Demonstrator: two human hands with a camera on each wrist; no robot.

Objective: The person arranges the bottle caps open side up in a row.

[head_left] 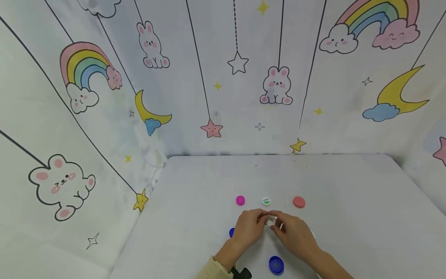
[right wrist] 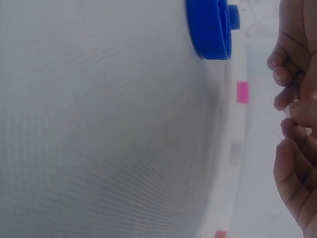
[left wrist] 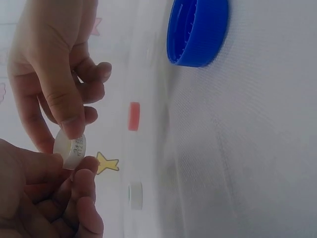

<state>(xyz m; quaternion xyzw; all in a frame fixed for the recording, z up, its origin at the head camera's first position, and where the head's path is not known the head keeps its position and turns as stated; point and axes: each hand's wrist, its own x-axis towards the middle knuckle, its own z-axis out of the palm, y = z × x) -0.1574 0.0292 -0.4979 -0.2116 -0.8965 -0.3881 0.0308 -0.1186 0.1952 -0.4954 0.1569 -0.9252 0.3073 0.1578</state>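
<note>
In the head view, a small white bottle cap (head_left: 270, 220) is held up between the fingertips of both hands, over the table. My left hand (head_left: 248, 228) pinches it from one side and my right hand (head_left: 294, 234) from the other. The left wrist view shows dark printed characters on the side of this white cap (left wrist: 74, 149), with a thumb of each hand at its edge. Fingers cover much of it in the right wrist view. Below the hands, a large blue cap (head_left: 276, 265) lies on the table with its hollow side up.
Beyond the hands lie a magenta cap (head_left: 240, 200), a white cap with green print (head_left: 266, 201) and a red cap (head_left: 299, 202). A smaller blue cap (head_left: 231, 232) is partly behind the left hand, a pale one (head_left: 313, 234) behind the right. Printed curtains surround the white table (head_left: 195, 186).
</note>
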